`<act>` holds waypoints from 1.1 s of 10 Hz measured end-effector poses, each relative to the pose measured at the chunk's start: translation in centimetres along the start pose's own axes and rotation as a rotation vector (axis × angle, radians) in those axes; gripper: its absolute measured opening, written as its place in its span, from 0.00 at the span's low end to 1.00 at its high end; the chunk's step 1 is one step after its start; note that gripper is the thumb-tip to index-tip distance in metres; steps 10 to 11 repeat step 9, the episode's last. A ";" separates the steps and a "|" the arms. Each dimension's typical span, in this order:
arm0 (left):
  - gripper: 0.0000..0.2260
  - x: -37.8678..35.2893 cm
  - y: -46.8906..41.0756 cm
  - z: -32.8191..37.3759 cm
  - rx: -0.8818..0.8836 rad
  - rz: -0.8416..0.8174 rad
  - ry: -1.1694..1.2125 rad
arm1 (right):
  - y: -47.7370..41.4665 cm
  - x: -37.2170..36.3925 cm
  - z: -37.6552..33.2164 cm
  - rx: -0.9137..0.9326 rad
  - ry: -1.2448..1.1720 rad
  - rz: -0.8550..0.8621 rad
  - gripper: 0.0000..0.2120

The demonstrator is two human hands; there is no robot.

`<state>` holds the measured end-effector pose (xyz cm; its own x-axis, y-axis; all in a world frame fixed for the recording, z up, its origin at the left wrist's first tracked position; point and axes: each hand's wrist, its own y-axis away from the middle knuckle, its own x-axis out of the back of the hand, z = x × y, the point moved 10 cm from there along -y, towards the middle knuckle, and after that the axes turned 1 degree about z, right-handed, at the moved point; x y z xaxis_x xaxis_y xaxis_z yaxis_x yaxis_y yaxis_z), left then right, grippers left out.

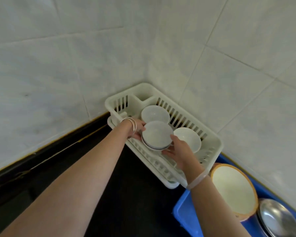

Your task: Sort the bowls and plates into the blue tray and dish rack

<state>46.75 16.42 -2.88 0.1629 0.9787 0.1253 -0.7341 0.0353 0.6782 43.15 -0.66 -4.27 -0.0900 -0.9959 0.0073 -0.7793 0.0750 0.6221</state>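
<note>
Black countertop [120, 194], glossy, runs into a tiled wall [58, 74] corner. 2 items sit directly on it: white slatted plastic dish rack [217, 142] pushed into the corner, against both walls, and blue tray [183, 207] just beside the rack's near-right end, along the right wall. Yellowish strip where the counter's back edge meets the left wall.
</note>
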 end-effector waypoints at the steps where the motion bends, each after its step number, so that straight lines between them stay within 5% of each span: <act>1: 0.20 -0.9 -0.6 0.2 0.018 -0.033 -0.172 | -0.6 0.4 1.0 -0.017 0.000 0.000 0.16; 4: 0.20 -1.7 -2.5 0.0 0.049 -0.030 -0.461 | -1.5 0.2 2.9 -0.036 -0.029 -0.030 0.21; 6: 0.17 -1.3 -3.3 0.0 0.053 0.058 -0.512 | -1.5 0.8 3.2 -0.074 0.107 0.015 0.13; 9: 0.15 -0.3 -3.0 1.3 -0.139 0.312 -0.457 | 0.1 1.3 1.5 0.021 0.326 0.027 0.18; 11: 0.15 -0.3 -3.0 1.3 -0.139 0.312 -0.457 | 0.1 1.3 1.5 0.021 0.326 0.027 0.18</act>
